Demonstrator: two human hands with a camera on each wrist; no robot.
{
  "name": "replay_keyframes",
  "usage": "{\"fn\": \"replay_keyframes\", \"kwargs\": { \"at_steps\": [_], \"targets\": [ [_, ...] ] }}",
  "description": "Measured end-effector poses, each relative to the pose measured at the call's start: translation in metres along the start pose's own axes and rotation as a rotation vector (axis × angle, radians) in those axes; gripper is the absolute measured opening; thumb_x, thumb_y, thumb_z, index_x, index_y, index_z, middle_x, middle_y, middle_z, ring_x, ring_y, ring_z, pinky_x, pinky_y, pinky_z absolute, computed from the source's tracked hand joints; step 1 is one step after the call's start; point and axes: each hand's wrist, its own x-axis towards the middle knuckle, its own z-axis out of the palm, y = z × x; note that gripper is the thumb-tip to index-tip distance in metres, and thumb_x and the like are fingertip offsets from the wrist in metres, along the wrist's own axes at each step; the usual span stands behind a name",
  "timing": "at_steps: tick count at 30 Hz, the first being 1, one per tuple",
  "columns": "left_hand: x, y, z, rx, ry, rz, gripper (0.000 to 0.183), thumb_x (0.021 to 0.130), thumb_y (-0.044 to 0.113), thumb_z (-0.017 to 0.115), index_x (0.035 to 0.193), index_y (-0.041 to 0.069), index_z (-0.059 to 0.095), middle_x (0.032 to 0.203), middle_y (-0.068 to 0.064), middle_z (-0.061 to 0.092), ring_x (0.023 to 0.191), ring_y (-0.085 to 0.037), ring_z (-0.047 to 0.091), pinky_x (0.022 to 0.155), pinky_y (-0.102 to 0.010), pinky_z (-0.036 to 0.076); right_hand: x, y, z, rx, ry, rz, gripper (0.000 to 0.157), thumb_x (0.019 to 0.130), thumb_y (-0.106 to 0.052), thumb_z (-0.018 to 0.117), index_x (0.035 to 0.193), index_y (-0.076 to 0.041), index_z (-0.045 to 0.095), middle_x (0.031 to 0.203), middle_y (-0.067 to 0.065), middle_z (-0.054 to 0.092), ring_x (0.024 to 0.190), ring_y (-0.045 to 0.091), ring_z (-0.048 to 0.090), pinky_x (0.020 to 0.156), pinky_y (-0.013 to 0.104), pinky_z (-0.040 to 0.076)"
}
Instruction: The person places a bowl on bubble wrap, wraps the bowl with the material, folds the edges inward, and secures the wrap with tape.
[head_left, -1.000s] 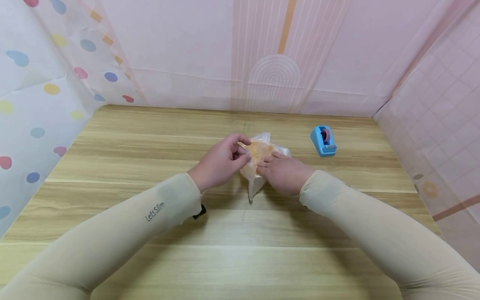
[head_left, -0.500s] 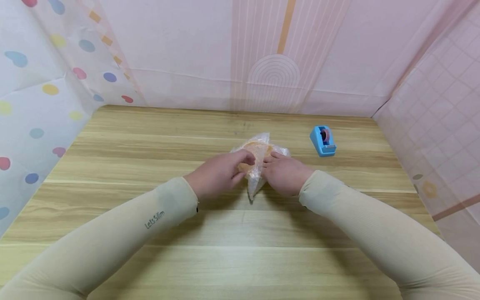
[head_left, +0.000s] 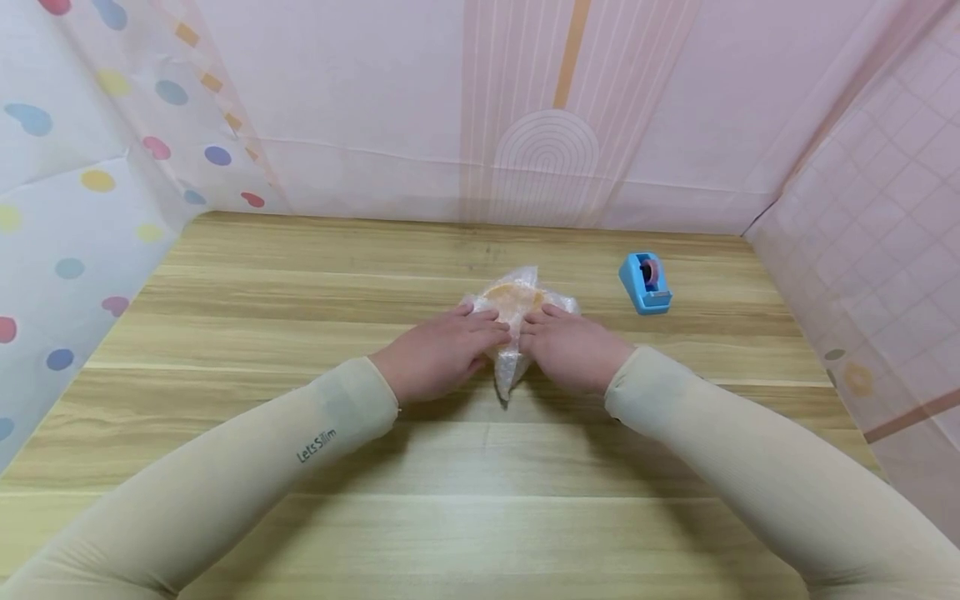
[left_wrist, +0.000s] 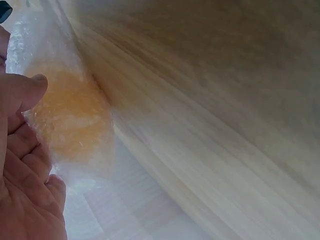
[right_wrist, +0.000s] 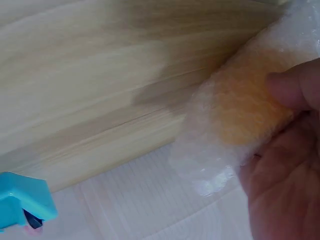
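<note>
An orange-yellow round thing wrapped in clear bubble wrap [head_left: 512,302] lies on the wooden table; the wrap blurs what it is. Its wrap sticks out in points at the front, back and right. From the left, my left hand [head_left: 442,350] presses the top with nearly straight fingers; in the left wrist view its thumb [left_wrist: 25,92] lies against the wrap's side. My right hand [head_left: 572,346] lies flat on the right part of the bundle, fingers extended. The right wrist view has that thumb [right_wrist: 295,85] touching the wrap over the orange part.
A blue tape dispenser [head_left: 647,283] with a pink roll stands at the back right of the wooden table [head_left: 480,517]. Printed sheets [head_left: 360,100] rise behind the table and along both sides.
My left hand has gone from bent fingers at the wrap's left edge to fingers laid on its top, and the left flap now lies lower. The right hand has stayed nearly still.
</note>
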Motion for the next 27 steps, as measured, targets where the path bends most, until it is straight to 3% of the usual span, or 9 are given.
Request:
{"fn": "replay_keyframes", "kwargs": {
  "at_steps": [3,6,9,12,16,21,27],
  "targets": [
    [0.0,0.0,0.001,0.011,-0.007,0.001,0.044,0.105,0.015,0.062,0.148,0.004,0.058,0.154,-0.01,0.059,0.153,-0.029,0.045,0.134,-0.046,0.025,-0.005,0.002,0.002,0.032,0.078,0.022,0.038,0.107,-0.003,0.05,0.143,-0.006,0.063,0.151,0.012,0.062,0.151,0.033,0.046,0.133,0.049,0.027],
    [0.001,0.0,0.002,0.019,-0.012,-0.002,0.044,0.106,0.016,0.061,0.148,0.005,0.057,0.155,-0.01,0.059,0.153,-0.029,0.044,0.134,-0.044,0.024,-0.011,0.007,0.003,0.077,0.151,0.112,0.04,0.105,-0.014,0.061,0.144,-0.006,0.061,0.159,0.016,0.052,0.157,0.038,0.036,0.134,0.054,0.021],
    [0.002,0.0,0.002,0.032,-0.016,-0.004,0.044,0.106,0.016,0.061,0.148,0.005,0.057,0.155,-0.01,0.059,0.153,-0.029,0.044,0.134,-0.044,0.024,-0.016,0.013,0.002,0.135,0.198,0.231,0.058,0.1,-0.029,0.072,0.151,-0.007,0.054,0.169,0.019,0.037,0.16,0.043,0.026,0.134,0.058,0.018],
    [0.004,0.0,0.002,0.044,-0.032,-0.009,0.044,0.106,0.017,0.061,0.148,0.006,0.057,0.155,-0.009,0.059,0.154,-0.029,0.044,0.134,-0.044,0.024,-0.018,0.019,0.004,0.2,0.185,0.296,0.07,0.099,-0.033,0.075,0.157,-0.005,0.047,0.172,0.021,0.027,0.16,0.043,0.026,0.131,0.057,0.027],
    [0.007,0.001,0.003,0.068,-0.068,-0.015,0.042,0.109,0.016,0.053,0.15,0.006,0.056,0.156,-0.007,0.057,0.156,-0.028,0.041,0.134,-0.044,0.023,-0.018,0.021,0.008,0.241,0.156,0.275,0.066,0.102,-0.025,0.07,0.157,0.0,0.044,0.171,0.024,0.027,0.158,0.04,0.031,0.125,0.053,0.038],
    [0.01,0.001,0.005,0.081,-0.109,-0.032,0.046,0.108,0.006,0.041,0.152,0.006,0.054,0.159,-0.008,0.054,0.158,-0.027,0.037,0.135,-0.043,0.021,-0.017,0.021,0.012,0.201,0.185,0.222,0.059,0.103,-0.015,0.067,0.155,0.004,0.046,0.17,0.025,0.031,0.158,0.04,0.033,0.126,0.053,0.037],
    [0.013,0.001,0.006,0.09,-0.144,-0.028,0.046,0.108,0.003,0.039,0.152,0.006,0.053,0.16,-0.009,0.053,0.158,-0.027,0.037,0.136,-0.043,0.019,-0.017,0.021,0.013,0.184,0.184,0.19,0.054,0.105,-0.011,0.062,0.154,0.005,0.046,0.169,0.025,0.031,0.158,0.04,0.032,0.128,0.053,0.034]
  ]
}}
